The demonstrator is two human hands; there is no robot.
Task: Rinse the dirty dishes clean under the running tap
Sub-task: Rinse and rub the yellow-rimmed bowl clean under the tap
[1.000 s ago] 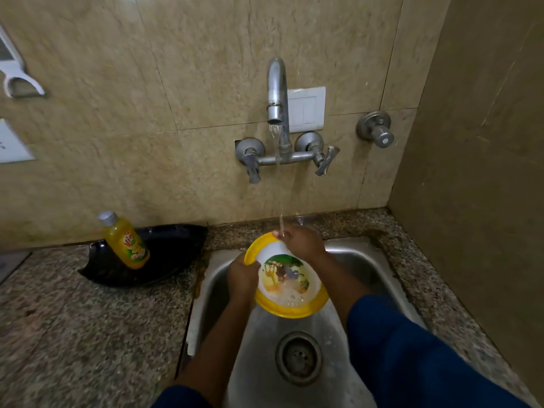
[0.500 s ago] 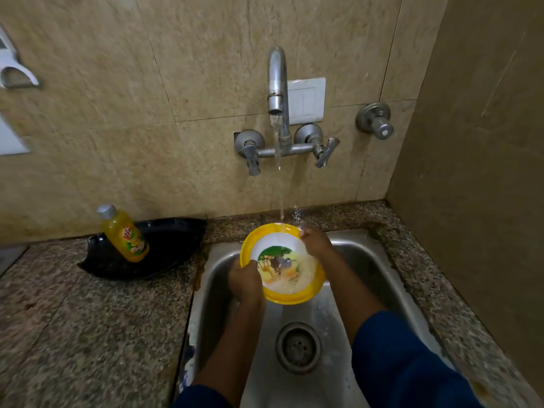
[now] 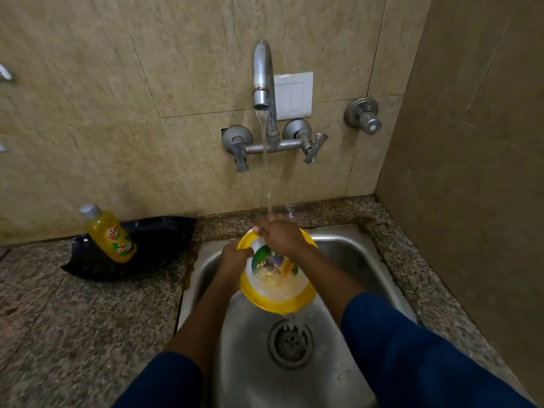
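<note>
A yellow-rimmed plate with a white centre and a colourful picture is held tilted over the steel sink, its face soapy and wet. My left hand grips the plate's left rim. My right hand lies across the upper part of the plate, fingers reaching over the far rim, right under the stream. Water runs from the tap onto my right hand and drips off the plate's lower edge towards the drain.
A yellow dish-soap bottle leans in a black tray on the granite counter left of the sink. Tap handles and a wall valve sit on the tiled wall. A side wall closes the right.
My right hand has slid from the plate's right rim across its top to the upper left. The plate has tilted further down towards the drain, and the view has moved closer.
</note>
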